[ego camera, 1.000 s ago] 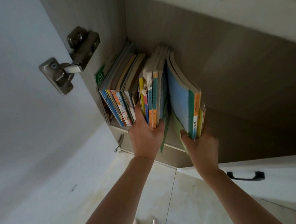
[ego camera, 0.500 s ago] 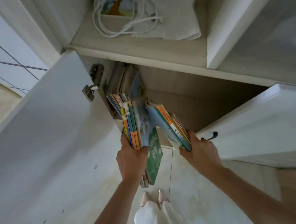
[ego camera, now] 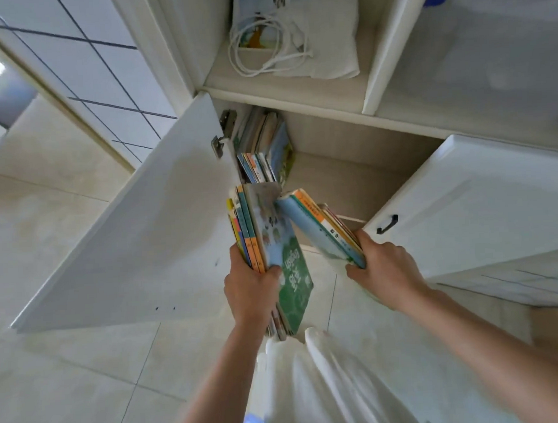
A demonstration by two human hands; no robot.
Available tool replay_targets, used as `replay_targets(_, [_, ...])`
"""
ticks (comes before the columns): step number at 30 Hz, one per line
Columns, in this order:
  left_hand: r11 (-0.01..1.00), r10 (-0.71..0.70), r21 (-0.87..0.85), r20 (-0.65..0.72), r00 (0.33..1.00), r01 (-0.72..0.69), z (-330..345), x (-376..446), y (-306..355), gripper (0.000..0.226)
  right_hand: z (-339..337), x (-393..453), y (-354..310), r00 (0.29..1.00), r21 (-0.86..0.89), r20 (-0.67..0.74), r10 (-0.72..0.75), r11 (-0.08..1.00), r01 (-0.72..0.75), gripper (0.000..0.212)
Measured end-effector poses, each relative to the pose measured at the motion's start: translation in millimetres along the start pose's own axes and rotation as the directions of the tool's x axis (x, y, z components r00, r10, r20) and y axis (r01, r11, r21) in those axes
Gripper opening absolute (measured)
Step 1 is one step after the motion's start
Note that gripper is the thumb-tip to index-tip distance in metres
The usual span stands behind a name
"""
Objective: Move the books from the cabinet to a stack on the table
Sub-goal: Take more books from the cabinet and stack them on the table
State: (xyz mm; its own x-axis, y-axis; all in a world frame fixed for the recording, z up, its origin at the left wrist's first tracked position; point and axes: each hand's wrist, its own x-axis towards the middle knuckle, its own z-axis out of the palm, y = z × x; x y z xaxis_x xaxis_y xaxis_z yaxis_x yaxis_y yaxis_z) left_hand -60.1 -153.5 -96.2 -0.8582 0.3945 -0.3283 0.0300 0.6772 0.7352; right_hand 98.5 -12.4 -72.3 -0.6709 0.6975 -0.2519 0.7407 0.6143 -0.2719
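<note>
Left hand (ego camera: 251, 287) grips a bundle of thin colourful paperback books (ego camera: 266, 241) by their spines; right hand (ego camera: 384, 267) clamps a smaller blue-covered bundle (ego camera: 320, 231), both clear of the white cabinet (ego camera: 350, 175), where upright books (ego camera: 263, 150) remain.

**Both hands gripping, forearms raised**

Two bare forearms reach up and forward from the lower edge of the view, roughly parallel and a little apart. The left hand (ego camera: 251, 285) is seen from its back, fingers curled and thumb pinched inward, clamped on a bundle of books (ego camera: 266, 244). The right hand (ego camera: 384, 269) sits slightly higher and to the side, knuckles up, fingers and thumb wrapped round a second, tilted bundle (ego camera: 320, 228).
</note>
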Motion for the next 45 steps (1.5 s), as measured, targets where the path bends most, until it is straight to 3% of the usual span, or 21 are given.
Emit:
replay_targets(10, [0.952, -0.23, -0.249, -0.198, 0.953, 0.178, 8.7, -98.1, 4.7, 0.047, -29.1, -28.1, 17.8, 0.944, -0.022, 0.045, -0.328, 0.944, 0.329, 0.047])
replay_targets(15, [0.917, -0.29, -0.362, -0.321, 0.902, 0.166, 16.1, -154.5, -4.0, 0.051, -40.1, -49.9, 24.5, 0.842, -0.016, 0.102, -0.53, 0.845, 0.534, 0.047])
replay_targets(20, [0.876, -0.395, -0.449, -0.454, 0.799, 0.177, 10.7, -219.3, -27.2, 0.05, -41.1, -80.6, 4.1, 0.713, -0.021, 0.2, -0.672, 0.725, 0.689, 0.053])
replay_targets(23, [0.852, -0.467, -0.484, -0.531, 0.707, 0.2, 3.9, -255.0, -43.1, 0.048, -32.8, -100.0, -13.0, 0.623, 0.005, 0.238, -0.745, 0.642, 0.767, 0.051])
replay_targets(32, [0.689, -0.72, -0.69, -0.618, 0.315, 0.221, -10.3, -397.1, -105.7, 0.042, 24.8, -201.0, -79.1, 0.224, 0.096, 0.37, -0.902, 0.276, 0.956, 0.047])
replay_targets(34, [0.628, -0.777, -0.752, -0.596, 0.202, 0.201, -10.4, -443.2, -123.2, 0.042, 41.9, -242.9, -91.8, 0.108, 0.13, 0.411, -0.905, 0.176, 0.976, 0.047])
replay_targets(39, [0.53, -0.844, -0.835, -0.536, 0.0, 0.149, 2.0, -549.4, -166.8, 0.041, 72.0, -353.0, -104.5, -0.113, 0.255, 0.51, -0.853, 0.024, 0.967, 0.047])
replay_targets(45, [0.458, -0.865, -0.883, -0.47, -0.177, 0.108, 11.7, -666.2, -205.1, 0.042, 103.6, -476.2, -108.3, -0.28, 0.347, 0.566, -0.775, -0.084, 0.934, 0.045])
